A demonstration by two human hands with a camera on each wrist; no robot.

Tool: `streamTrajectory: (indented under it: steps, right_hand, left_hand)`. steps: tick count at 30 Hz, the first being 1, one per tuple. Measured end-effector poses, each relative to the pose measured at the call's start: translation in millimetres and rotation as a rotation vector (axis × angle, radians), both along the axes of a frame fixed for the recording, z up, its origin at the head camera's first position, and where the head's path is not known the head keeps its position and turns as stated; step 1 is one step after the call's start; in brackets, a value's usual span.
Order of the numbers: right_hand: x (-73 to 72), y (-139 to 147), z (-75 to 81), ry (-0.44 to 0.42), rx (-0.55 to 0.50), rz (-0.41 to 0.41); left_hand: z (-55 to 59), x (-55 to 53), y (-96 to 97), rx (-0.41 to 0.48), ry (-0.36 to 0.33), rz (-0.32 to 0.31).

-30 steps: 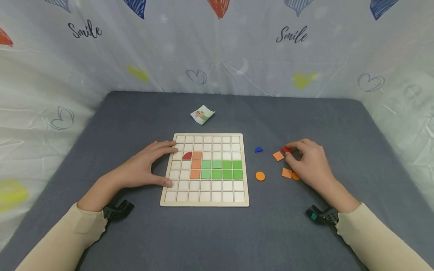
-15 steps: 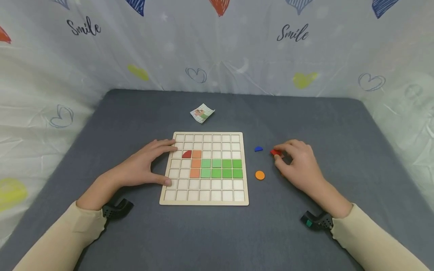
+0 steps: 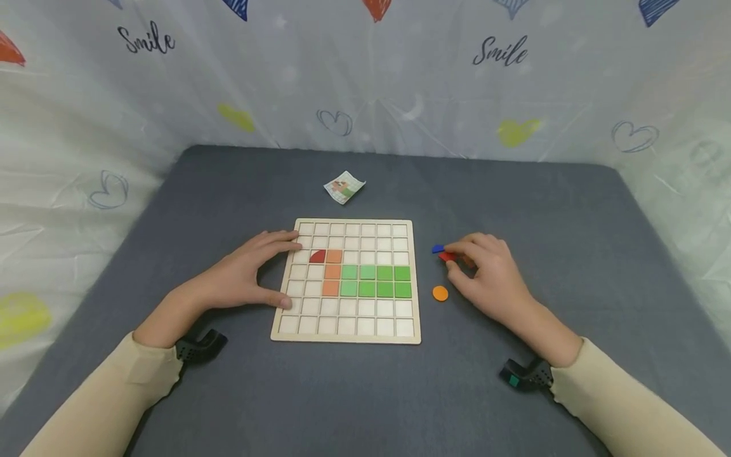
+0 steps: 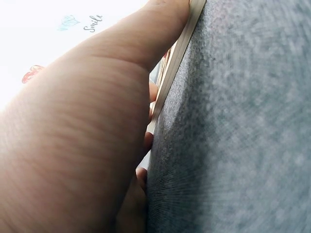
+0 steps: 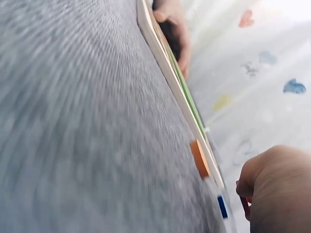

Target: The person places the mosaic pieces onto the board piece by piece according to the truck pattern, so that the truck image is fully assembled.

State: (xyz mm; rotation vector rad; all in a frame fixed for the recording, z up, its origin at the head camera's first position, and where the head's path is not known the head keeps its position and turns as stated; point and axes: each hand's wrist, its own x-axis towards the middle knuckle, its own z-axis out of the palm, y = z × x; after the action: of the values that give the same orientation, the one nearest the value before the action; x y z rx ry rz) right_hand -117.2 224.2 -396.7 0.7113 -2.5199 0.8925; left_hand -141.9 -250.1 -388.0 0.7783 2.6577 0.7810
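Observation:
My right hand (image 3: 485,278) pinches a small red tile (image 3: 446,256) between thumb and index finger, its outline partly hidden by the fingers. In the head view the red tile overlaps the lower edge of a blue half-round tile (image 3: 437,249). In the right wrist view, the red tile (image 5: 245,206) is held up off the cloth. My left hand (image 3: 237,274) rests against the left edge of a square wooden grid board (image 3: 345,340), fingers spread, fingertips and thumb on its rim. On the board lie green tiles (image 3: 385,281), orange square tiles (image 3: 331,272) and a dark red quarter-round tile (image 3: 317,256).
An orange round tile (image 3: 440,293) lies right of the board. Bits of orange tile (image 3: 468,261) show behind my right fingers. Beyond the board sits a small printed picture card (image 3: 344,187). A grey cloth (image 3: 354,400) covers the table, with a printed curtain (image 3: 377,82) behind.
My right hand has picked up the red tile and carried it left, over the orange squares to the blue half-round tile. The left hand has kept its place on the board.

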Motion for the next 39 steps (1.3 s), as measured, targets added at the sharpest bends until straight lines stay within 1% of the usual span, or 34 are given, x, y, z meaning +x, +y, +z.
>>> streamTrajectory:
  steps: [5,12,17,25,30,33,36,39]
  right_hand:
    - [-0.6,-15,1.2,-0.028,-0.006,0.050]
    - [-2.0,-42,-0.5,0.000,-0.018,0.146]
    - [-2.6,-60,0.1,-0.008,-0.011,0.204]
    - [-0.1,-85,1.8,-0.013,-0.006,0.261]
    - [0.6,-101,2.1,-0.004,-0.001,0.306]
    - [0.6,-111,1.8,0.015,-0.002,0.330]
    - [0.7,-121,3.1,0.030,0.009,0.342]
    - [0.6,-130,6.1,0.025,0.026,0.347]
  left_hand:
    - [0.2,-0.8,0.7,0.002,0.005,0.000]
    - [-0.8,-0.2,0.4,0.010,0.011,0.005]
    - [-0.9,-0.4,0.0,0.013,0.011,0.000]
    - [-0.2,-1.0,1.3,0.007,0.010,0.001]
    - [-0.8,-1.3,1.5,0.008,0.018,-0.012]
    - [-1.1,-1.8,1.3,0.007,0.019,-0.018]
    - [-0.8,-2.5,1.3,0.005,0.012,-0.024]
    - [-0.1,-3.0,1.4,0.008,0.011,-0.021]
